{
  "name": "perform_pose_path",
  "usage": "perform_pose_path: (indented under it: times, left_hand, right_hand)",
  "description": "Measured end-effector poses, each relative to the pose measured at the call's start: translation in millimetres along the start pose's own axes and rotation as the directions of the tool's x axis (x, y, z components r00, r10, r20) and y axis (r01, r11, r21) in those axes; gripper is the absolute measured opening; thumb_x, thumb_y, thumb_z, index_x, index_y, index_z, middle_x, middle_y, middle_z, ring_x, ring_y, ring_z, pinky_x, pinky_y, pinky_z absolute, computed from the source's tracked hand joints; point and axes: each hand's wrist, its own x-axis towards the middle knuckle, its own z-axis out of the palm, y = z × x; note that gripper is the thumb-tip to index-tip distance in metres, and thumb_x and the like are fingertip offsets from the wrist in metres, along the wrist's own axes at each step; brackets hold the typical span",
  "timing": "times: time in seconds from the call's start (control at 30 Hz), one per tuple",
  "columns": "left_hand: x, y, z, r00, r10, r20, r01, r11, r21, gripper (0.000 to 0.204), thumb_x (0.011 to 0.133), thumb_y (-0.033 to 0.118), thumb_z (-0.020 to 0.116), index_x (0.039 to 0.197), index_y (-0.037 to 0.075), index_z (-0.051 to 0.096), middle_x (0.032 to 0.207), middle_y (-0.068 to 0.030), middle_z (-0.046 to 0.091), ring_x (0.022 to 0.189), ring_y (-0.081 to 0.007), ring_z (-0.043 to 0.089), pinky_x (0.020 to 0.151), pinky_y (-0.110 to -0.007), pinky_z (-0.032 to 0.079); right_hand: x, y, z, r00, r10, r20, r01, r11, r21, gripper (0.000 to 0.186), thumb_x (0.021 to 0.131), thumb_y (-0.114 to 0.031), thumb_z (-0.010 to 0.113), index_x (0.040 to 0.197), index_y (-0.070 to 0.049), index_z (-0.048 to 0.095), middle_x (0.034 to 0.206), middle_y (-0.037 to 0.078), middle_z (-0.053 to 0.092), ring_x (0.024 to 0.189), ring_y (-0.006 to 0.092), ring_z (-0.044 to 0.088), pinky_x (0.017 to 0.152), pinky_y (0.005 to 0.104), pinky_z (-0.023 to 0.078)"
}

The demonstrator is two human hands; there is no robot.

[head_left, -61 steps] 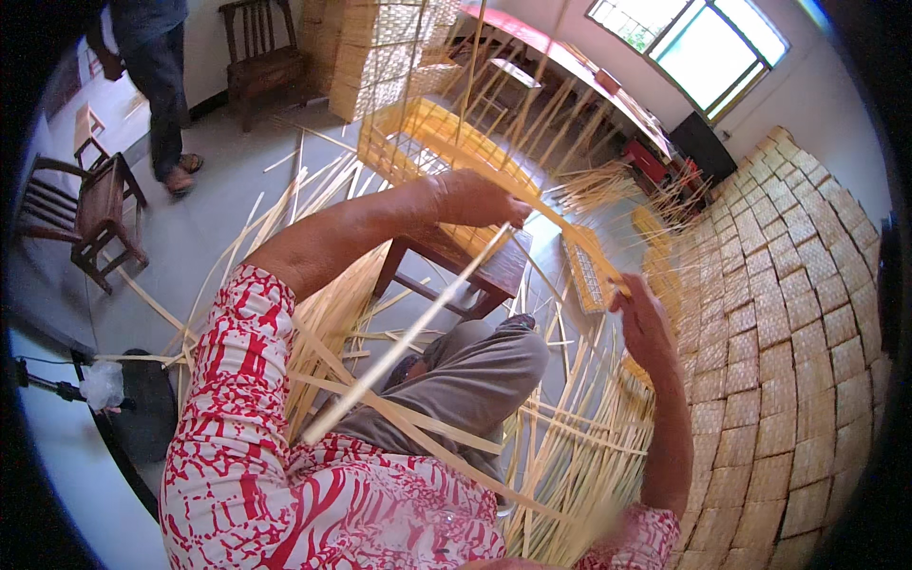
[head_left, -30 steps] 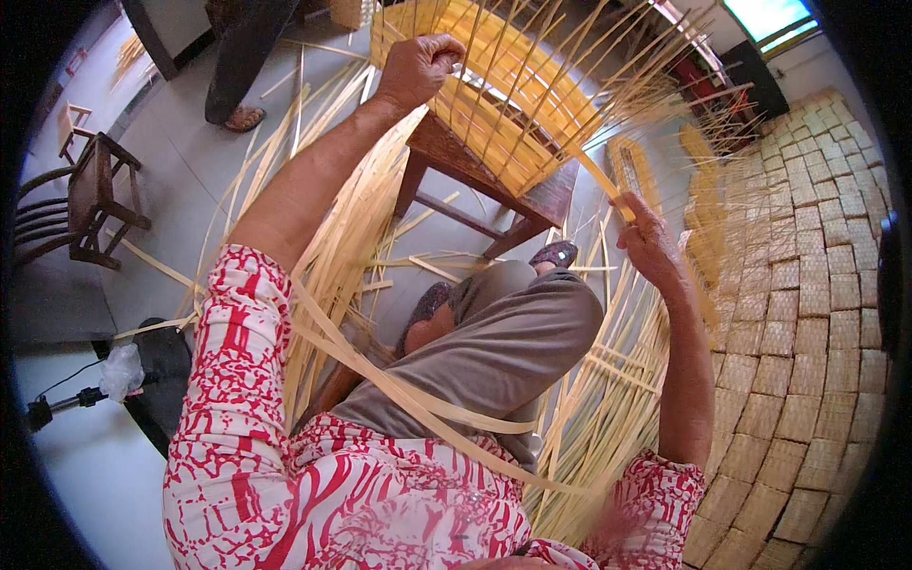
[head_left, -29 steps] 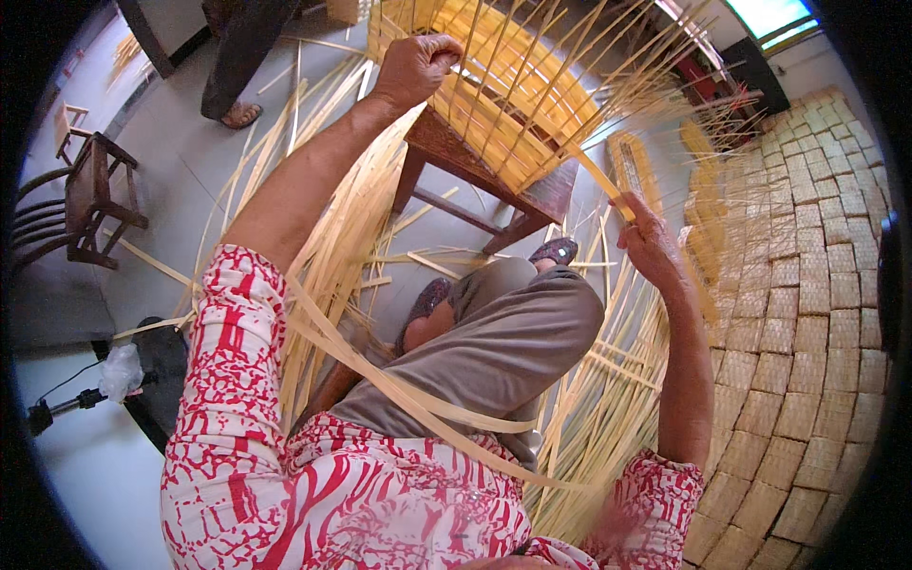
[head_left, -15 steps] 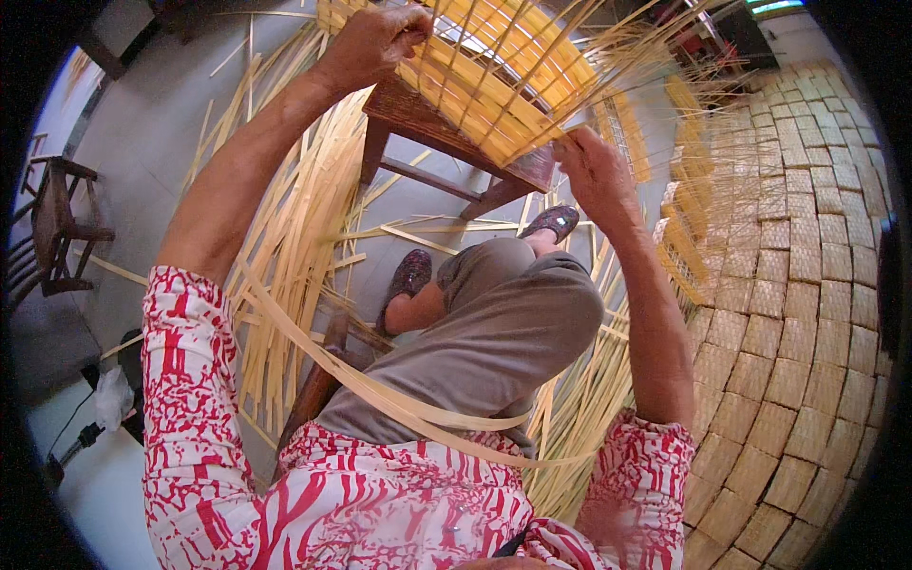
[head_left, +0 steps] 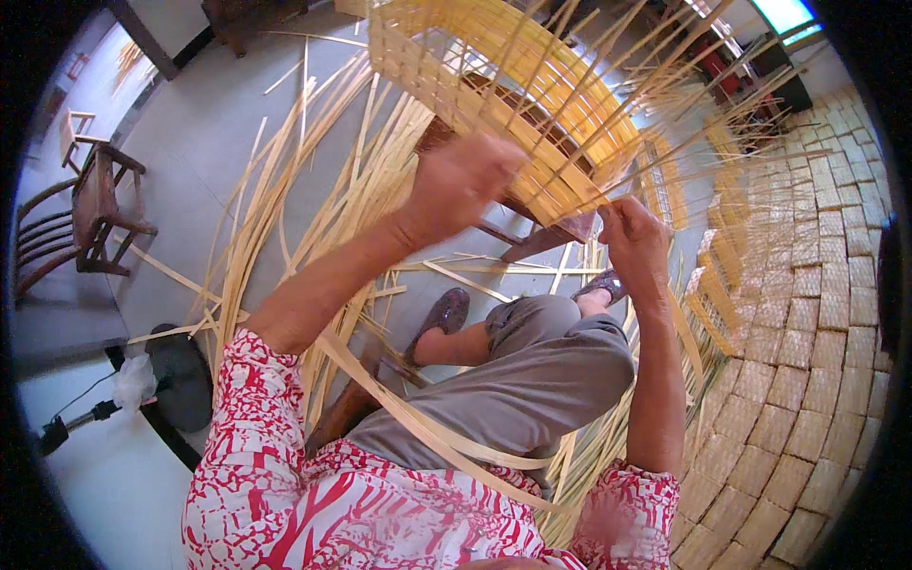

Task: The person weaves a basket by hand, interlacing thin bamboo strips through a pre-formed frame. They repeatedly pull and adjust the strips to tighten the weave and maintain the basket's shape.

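Observation:
A partly woven yellow bamboo basket [head_left: 451, 95], with long thin stakes sticking up from its wall, rests tilted on a dark wooden stool [head_left: 575, 228]. My right hand [head_left: 635, 242] is closed at the basket's near right corner, thumb and fingers pinched on the edge there. In front of the basket's near wall is my left hand [head_left: 470, 180]; motion smears its fingers, so I cannot see whether it holds a strip. Two long pale bamboo strips [head_left: 427, 432] curve across my lap.
Loose bamboo strips [head_left: 313, 190] cover the floor left of the stool. A dark wooden chair [head_left: 95, 204] stands at the far left. Stacked woven pieces [head_left: 779, 418] line the right side. More yellow woven pieces [head_left: 722, 247] with spread stakes stand beyond my right hand.
My left hand has moved from the basket's far left part rightward and nearer, along its near wall. My right hand stays at the corner. The whole view has shifted a little.

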Motion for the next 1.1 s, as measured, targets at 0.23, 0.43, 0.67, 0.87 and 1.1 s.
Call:
perform_pose_path:
  times: [0.23,0.43,0.67,0.87,1.1]
  left_hand:
    - [44.2,34.0,42.5,0.970,0.048,0.239,-0.035,0.998,-0.057,0.027,0.089,0.010,0.064,0.116,0.007,0.064,0.102,-0.0141,0.068,0.093,-0.0362,0.066,0.078,-0.044,0.055]
    - [56.2,27.1,41.2,0.872,0.091,0.482,-0.080,0.996,-0.043,0.012,0.086,0.008,0.064,0.096,0.004,0.061,0.087,-0.0160,0.064,0.084,-0.0379,0.065,0.072,-0.045,0.052]
    - [69.6,24.5,31.8,0.799,0.144,0.584,-0.162,0.987,-0.021,0.011,0.083,0.006,0.066,0.093,0.004,0.061,0.084,-0.0154,0.066,0.080,-0.0361,0.067,0.070,-0.043,0.054]
    - [75.7,22.7,25.0,0.760,0.184,0.623,-0.132,0.983,-0.129,0.015,0.084,0.006,0.069,0.099,0.005,0.068,0.088,-0.0109,0.070,0.080,-0.0275,0.070,0.070,-0.036,0.056]
    - [70.4,36.1,9.6,0.696,0.298,0.653,-0.192,0.954,-0.230,0.010,0.085,0.006,0.072,0.094,0.003,0.068,0.087,-0.0070,0.070,0.079,-0.0225,0.069,0.071,-0.032,0.057]
  right_hand:
    - [-1.4,-17.6,5.4,0.990,-0.140,-0.008,0.140,0.990,0.009,0.015,0.090,-0.022,0.063,0.093,-0.008,0.066,0.076,0.020,0.067,0.071,0.0392,0.067,0.061,0.0481,0.051]
    - [-15.2,-12.1,10.4,0.981,-0.193,-0.035,0.194,0.981,0.027,0.013,0.089,-0.020,0.061,0.095,-0.009,0.064,0.074,0.019,0.066,0.071,0.0416,0.065,0.062,0.0517,0.050]
    - [-15.9,-14.3,4.7,0.930,-0.367,-0.021,0.365,0.928,-0.071,0.010,0.086,-0.012,0.060,0.096,-0.011,0.058,0.076,0.014,0.066,0.071,0.0383,0.066,0.061,0.0491,0.051]
    - [-9.4,-10.4,-3.3,0.889,-0.448,-0.096,0.418,0.879,-0.228,0.010,0.090,-0.023,0.064,0.089,-0.013,0.061,0.074,0.009,0.066,0.071,0.0339,0.067,0.061,0.0449,0.052]
    - [-11.7,1.5,-12.1,0.864,-0.496,-0.083,0.480,0.863,-0.160,0.035,0.086,-0.048,0.066,0.079,-0.014,0.064,0.069,0.011,0.065,0.066,0.0350,0.065,0.057,0.0460,0.049]
